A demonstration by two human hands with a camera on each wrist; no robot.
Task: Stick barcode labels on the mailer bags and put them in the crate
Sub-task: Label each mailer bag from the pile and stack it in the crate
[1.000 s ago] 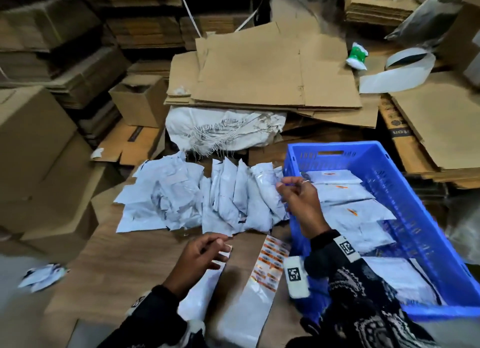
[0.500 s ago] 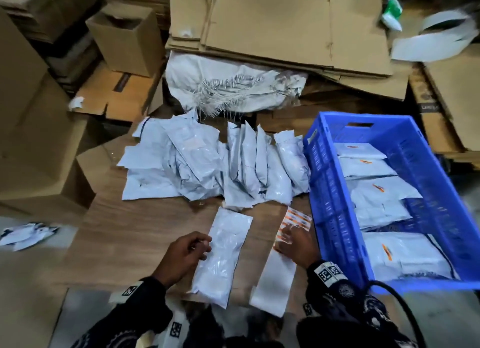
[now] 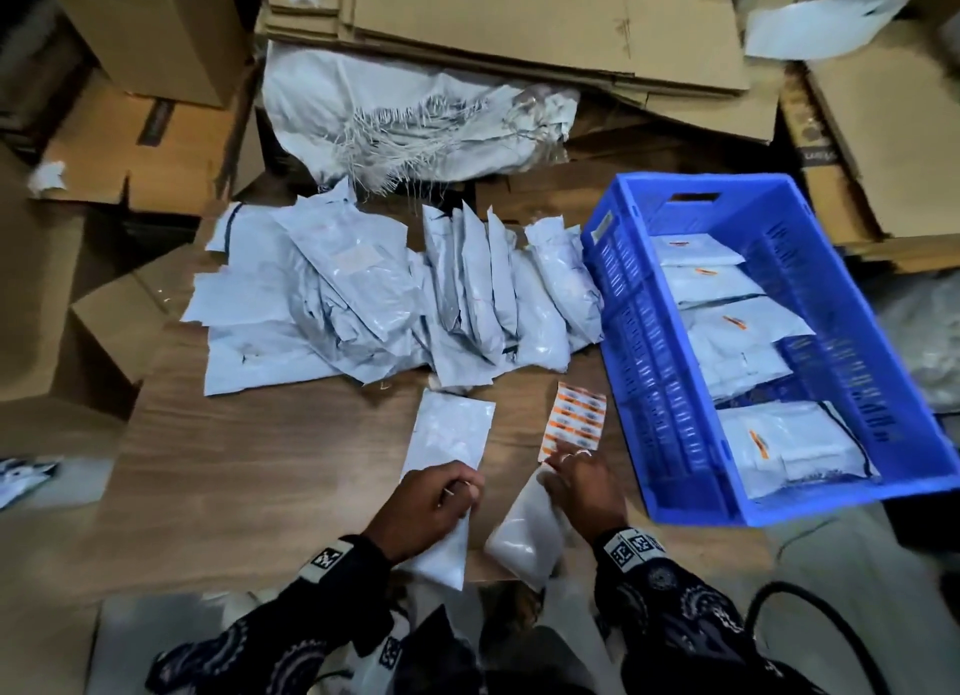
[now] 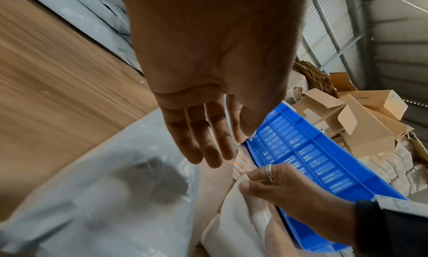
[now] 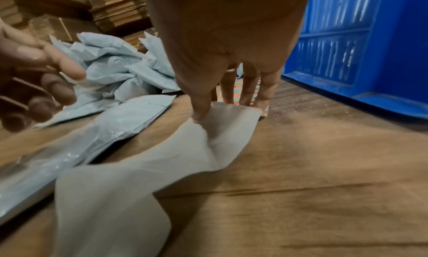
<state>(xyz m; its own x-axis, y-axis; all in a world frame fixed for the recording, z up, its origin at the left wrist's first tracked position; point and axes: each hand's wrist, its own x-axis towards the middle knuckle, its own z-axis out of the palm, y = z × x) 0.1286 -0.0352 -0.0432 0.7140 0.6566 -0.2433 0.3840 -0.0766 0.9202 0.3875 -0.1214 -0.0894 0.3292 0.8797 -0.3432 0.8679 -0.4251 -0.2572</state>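
1 pale, glossy mailer bag [image 3: 451,437] lies flat.

From my head view, my left hand [image 3: 423,507] covers the middle of the mailer bag [image 3: 451,434], so I cannot see that part of it; my right hand [image 3: 584,489] hides the near end of the label sheet [image 3: 574,421]; the labels' print is too small to read; the left wrist picture blurs something dark inside the bag, perhaps its contents; the crate [image 3: 639,331] runs off the right wrist frame.
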